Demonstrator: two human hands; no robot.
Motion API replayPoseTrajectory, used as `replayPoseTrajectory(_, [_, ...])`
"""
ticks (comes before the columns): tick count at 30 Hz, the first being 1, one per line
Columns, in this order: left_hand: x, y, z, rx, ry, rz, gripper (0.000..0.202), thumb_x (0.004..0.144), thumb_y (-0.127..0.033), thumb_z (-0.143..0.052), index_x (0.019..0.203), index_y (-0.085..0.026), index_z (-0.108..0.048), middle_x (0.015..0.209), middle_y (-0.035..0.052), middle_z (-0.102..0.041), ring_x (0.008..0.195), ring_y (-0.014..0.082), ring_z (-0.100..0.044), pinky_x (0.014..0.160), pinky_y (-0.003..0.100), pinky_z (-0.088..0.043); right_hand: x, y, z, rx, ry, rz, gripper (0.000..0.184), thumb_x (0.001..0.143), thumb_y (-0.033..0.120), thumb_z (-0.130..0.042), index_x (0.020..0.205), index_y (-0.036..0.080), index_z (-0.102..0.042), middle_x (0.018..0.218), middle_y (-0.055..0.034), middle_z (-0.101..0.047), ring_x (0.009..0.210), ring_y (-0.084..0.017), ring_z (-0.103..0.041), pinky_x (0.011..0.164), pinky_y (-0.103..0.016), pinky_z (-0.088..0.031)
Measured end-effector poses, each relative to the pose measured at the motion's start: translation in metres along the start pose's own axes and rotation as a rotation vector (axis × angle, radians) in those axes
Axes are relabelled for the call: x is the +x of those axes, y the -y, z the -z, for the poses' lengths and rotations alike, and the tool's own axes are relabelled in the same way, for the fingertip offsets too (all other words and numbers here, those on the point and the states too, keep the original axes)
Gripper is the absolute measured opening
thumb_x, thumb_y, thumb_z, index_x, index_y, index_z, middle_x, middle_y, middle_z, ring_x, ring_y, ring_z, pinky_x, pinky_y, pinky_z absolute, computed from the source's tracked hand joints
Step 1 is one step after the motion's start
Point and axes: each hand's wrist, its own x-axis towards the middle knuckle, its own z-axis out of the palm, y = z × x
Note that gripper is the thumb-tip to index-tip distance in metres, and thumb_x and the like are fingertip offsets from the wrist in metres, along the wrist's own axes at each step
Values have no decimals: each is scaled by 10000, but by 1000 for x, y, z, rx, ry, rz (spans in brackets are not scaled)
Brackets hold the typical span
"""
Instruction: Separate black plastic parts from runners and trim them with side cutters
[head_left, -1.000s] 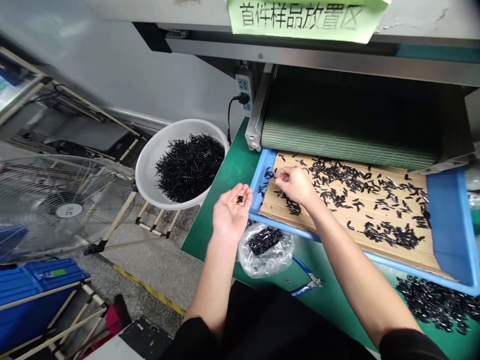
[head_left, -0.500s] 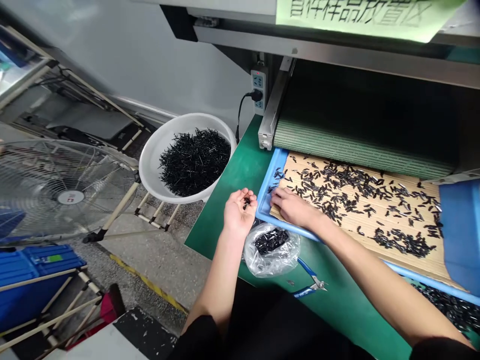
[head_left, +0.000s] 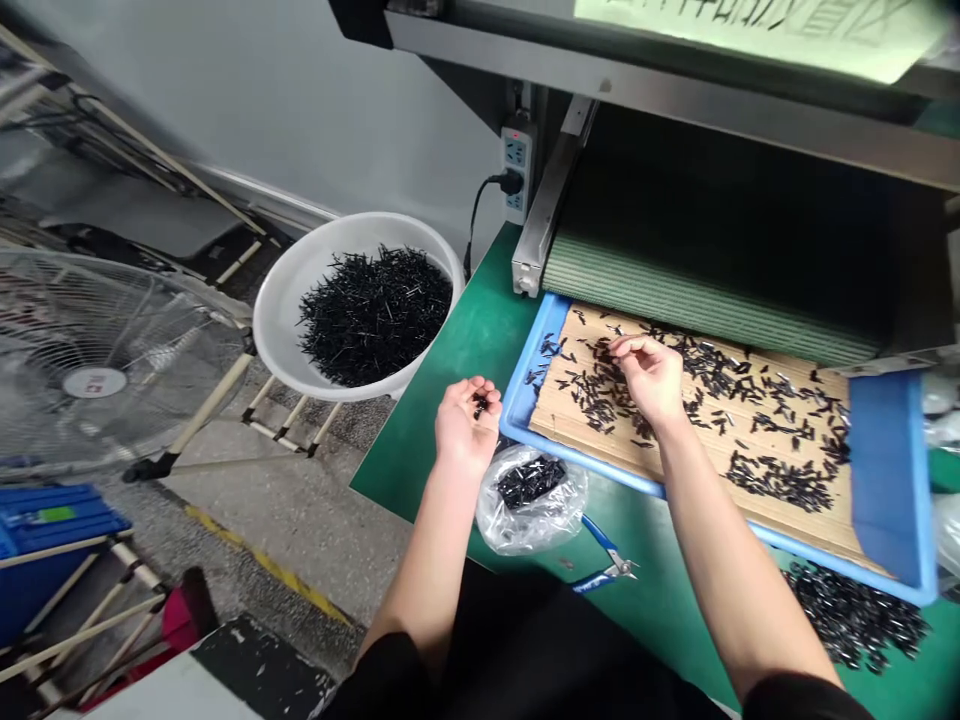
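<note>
My left hand (head_left: 466, 425) is held palm up over the green mat, just off the blue tray's near corner. A few small black parts (head_left: 480, 405) lie in its curled fingers. My right hand (head_left: 649, 375) hovers low over the cardboard sheet (head_left: 787, 530) in the blue tray (head_left: 574, 467), among scattered small black parts (head_left: 780, 480). Its fingertips are drawn together, and I cannot tell whether they hold a piece.
A clear plastic bag (head_left: 529, 500) of black parts and blue-handled side cutters (head_left: 607, 565) lie on the green mat (head_left: 480, 310). A loose black pile (head_left: 851, 615) lies front right. A white basin (head_left: 300, 290) holds black pins. A belt machine (head_left: 675, 290) stands behind the tray.
My right hand has moved rightward from the tray's left edge to the middle of the cardboard, and lifted slightly. My left hand stays cupped. The view has shifted a little.
</note>
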Motion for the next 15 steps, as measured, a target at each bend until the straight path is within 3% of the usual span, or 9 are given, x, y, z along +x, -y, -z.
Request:
replayPoseTrajectory(2, [0, 0, -1, 28, 38, 2, 143, 848, -170, -516, 720, -128, -565, 703, 34, -542, 579, 98, -525, 491, 182, -412, -3, 13, -2, -67, 91, 59, 198, 836, 124, -497, 884, 199, -675, 1018, -92, -694, 989, -212, -633, 928, -398, -485])
replayPoseTrajectory(5, [1, 2, -1, 82, 74, -17, 140, 847, -193, -516, 723, -137, -549, 714, 23, -538, 586, 85, -529, 512, 171, -414, -11, 37, -25, -134, 577, 248, 327, 798, 60, -489, 935, 230, -733, 1052, -53, -716, 1063, -208, -618, 1044, -415, -417])
replayPoseTrajectory(7, [2, 4, 0, 128, 87, -35, 143, 853, -214, -503, 733, -145, -538, 721, 18, -538, 591, 80, -531, 528, 169, -416, -13, 45, -41, -170, 830, 338, 342, 813, 57, -466, 939, 229, -733, 1019, -51, -717, 1011, -202, -617, 1018, -394, -425])
replayPoseTrajectory(9, [1, 5, 2, 191, 104, -52, 165, 868, -242, -491, 728, -159, -517, 695, 2, -520, 558, 72, -505, 510, 166, -388, -12, 44, -50, -174, 871, 294, 306, 824, 74, -448, 881, 211, -716, 919, -48, -704, 893, -192, -614, 935, -354, -452])
replayPoseTrajectory(12, [-3, 4, 4, 333, 152, -89, 231, 889, -315, -545, 707, -179, -512, 563, -64, -398, 427, 53, -327, 420, 172, -234, -6, 33, -49, -84, 789, 81, 289, 825, 96, -399, 820, 200, -668, 825, -25, -664, 790, -175, -596, 831, -310, -463])
replayPoseTrajectory(15, [-5, 0, 3, 537, 253, -110, 231, 782, -250, -736, 641, -168, -572, 486, -80, -365, 419, 58, -281, 434, 193, -158, -1, 23, -43, 28, 784, -55, 279, 845, 154, -395, 775, 202, -661, 822, -21, -665, 793, -179, -601, 823, -307, -466])
